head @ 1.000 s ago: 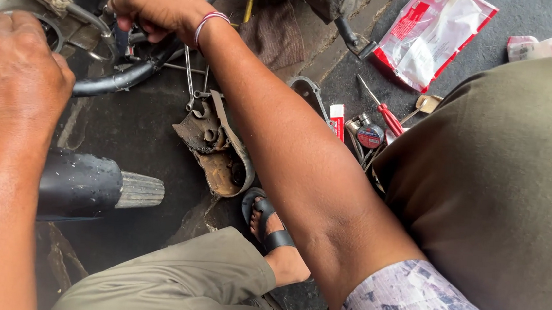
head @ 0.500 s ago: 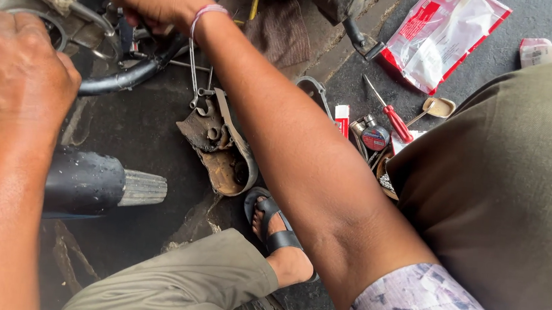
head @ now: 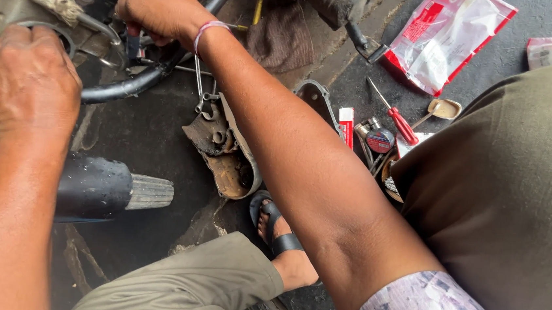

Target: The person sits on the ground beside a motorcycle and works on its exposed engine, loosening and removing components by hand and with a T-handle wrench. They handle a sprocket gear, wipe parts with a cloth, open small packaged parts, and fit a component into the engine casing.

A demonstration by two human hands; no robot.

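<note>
Since the earlier frame our right hand (head: 160, 5) has shifted slightly toward the top edge. It is closed around a small dark tool (head: 132, 44) at the engine casing (head: 12, 3). Our left hand (head: 22, 79) rests flat, fingers curled, on the casing rim. Below lies the black exhaust pipe (head: 83, 186); a red-handled screwdriver (head: 394, 115) lies well apart to the right.

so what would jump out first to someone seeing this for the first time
Two bare forearms fill the view: the right hand reaches into the dark engine parts at the top, gripping something mostly hidden, while the left hand rests flat on the metal casing at upper left. Below it, a black exhaust pipe juts in from the left. On the right, a red-handled screwdriver and a red-and-clear plastic bag lie on the floor.
</note>
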